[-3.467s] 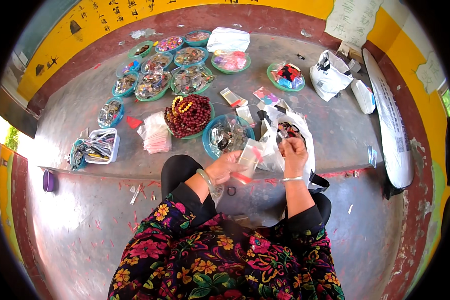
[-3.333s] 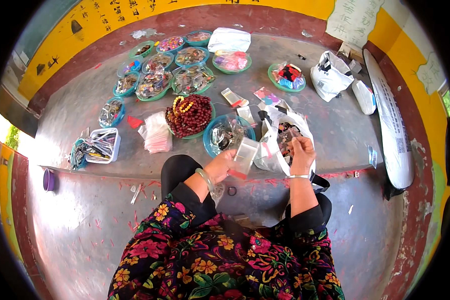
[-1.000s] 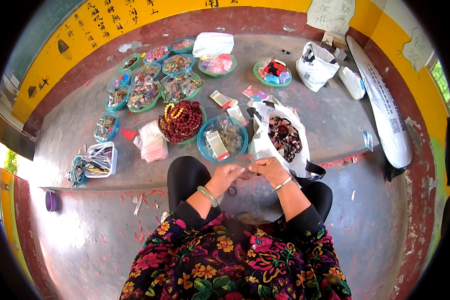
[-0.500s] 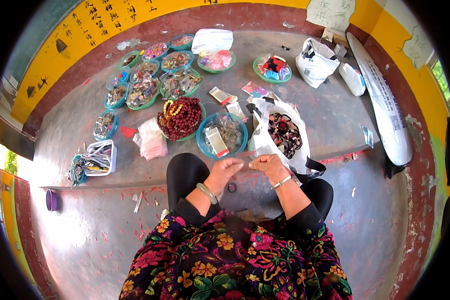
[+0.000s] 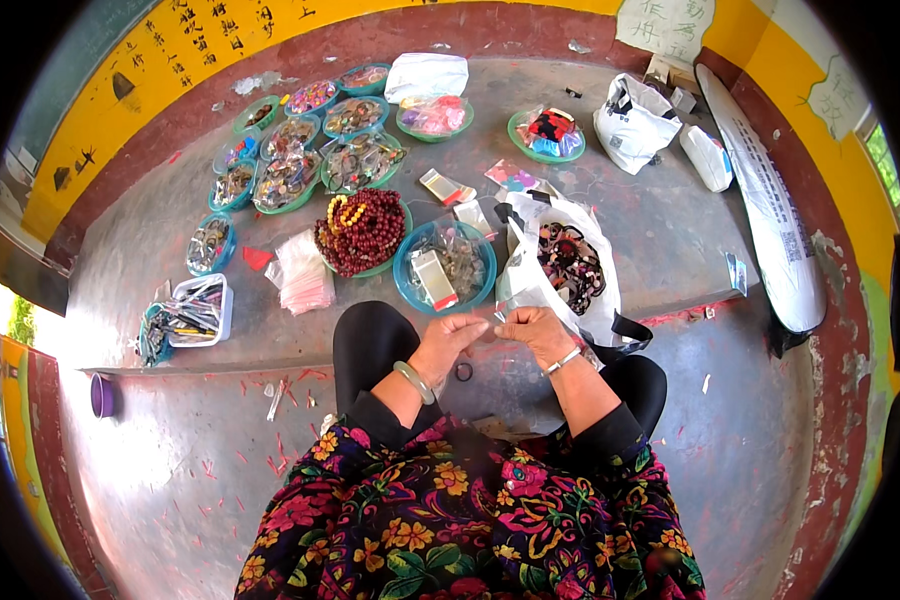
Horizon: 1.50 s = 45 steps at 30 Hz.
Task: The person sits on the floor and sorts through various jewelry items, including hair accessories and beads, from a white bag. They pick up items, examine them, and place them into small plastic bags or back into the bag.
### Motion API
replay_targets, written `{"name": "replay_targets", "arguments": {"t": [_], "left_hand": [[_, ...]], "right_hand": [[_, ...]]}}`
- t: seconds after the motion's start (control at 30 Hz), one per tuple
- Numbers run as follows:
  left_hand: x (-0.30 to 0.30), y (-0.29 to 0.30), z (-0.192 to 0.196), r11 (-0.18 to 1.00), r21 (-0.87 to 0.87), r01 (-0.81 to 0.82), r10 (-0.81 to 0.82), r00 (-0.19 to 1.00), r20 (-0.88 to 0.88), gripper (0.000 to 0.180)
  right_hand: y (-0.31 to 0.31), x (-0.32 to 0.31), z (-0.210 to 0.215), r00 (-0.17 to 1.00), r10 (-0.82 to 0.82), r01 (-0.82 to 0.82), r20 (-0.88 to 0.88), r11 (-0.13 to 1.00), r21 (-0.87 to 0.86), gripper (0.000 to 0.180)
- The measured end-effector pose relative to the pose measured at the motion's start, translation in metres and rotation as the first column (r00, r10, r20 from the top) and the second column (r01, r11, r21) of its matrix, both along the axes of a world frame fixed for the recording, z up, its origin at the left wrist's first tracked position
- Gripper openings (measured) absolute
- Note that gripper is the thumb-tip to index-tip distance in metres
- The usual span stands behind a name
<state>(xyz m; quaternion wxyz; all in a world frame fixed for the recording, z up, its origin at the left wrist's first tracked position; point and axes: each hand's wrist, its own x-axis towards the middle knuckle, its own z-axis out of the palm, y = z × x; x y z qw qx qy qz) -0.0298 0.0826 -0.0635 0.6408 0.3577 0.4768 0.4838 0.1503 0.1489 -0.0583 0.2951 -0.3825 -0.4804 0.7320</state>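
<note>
My left hand (image 5: pixel 448 340) and my right hand (image 5: pixel 535 332) meet just in front of my knees, fingertips pinched together on a small clear plastic packet (image 5: pixel 491 328). What is inside the packet is too small to tell. A green bangle sits on my left wrist and a thin one on my right. Right behind my right hand lies an open white plastic bag (image 5: pixel 530 290) full of dark bracelets. A blue bowl (image 5: pixel 406 285) with small packets stands behind my left hand. A small dark ring (image 5: pixel 464 371) lies on the floor below my hands.
On the raised grey ledge stand a bowl of dark red beads (image 5: pixel 360 232), a stack of clear bags (image 5: pixel 303 272), several green and blue bowls (image 5: pixel 290 175) of trinkets, a white tool box (image 5: pixel 195 310), a white bag (image 5: pixel 630 125) and a long white sack (image 5: pixel 770 220). A purple cup (image 5: pixel 102 395) sits left.
My right hand left the white bag of bracelets and came back to my left hand. Both hands drew in toward my knees and now work the clear packet together.
</note>
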Motion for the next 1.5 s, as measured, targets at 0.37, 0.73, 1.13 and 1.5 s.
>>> {"name": "replay_targets", "arguments": {"t": [0.37,0.73,1.13,1.5], "left_hand": [[-0.002,0.002,-0.002,0.997,0.052,-0.058,0.06,0.998,-0.034,0.022],[-0.005,-0.002,0.021,0.993,-0.103,0.059,-0.013,0.915,0.402,0.026],[-0.009,0.002,-0.005,0.982,-0.161,-0.096,0.11,0.991,0.08,0.013],[-0.007,0.002,-0.008,0.983,-0.035,0.183,-0.186,0.954,-0.237,0.011]], "right_hand": [[-0.004,-0.006,0.008,0.936,-0.246,0.127,0.25,0.902,0.413,0.015],[-0.018,-0.015,0.035,0.741,-0.632,-0.368,0.228,-0.098,0.924,0.01],[-0.025,-0.018,0.054,0.85,-0.354,-0.338,0.39,0.2,0.92,0.029],[0.003,0.012,0.014,0.804,0.145,-0.441,0.577,0.796,0.415,0.016]]}}
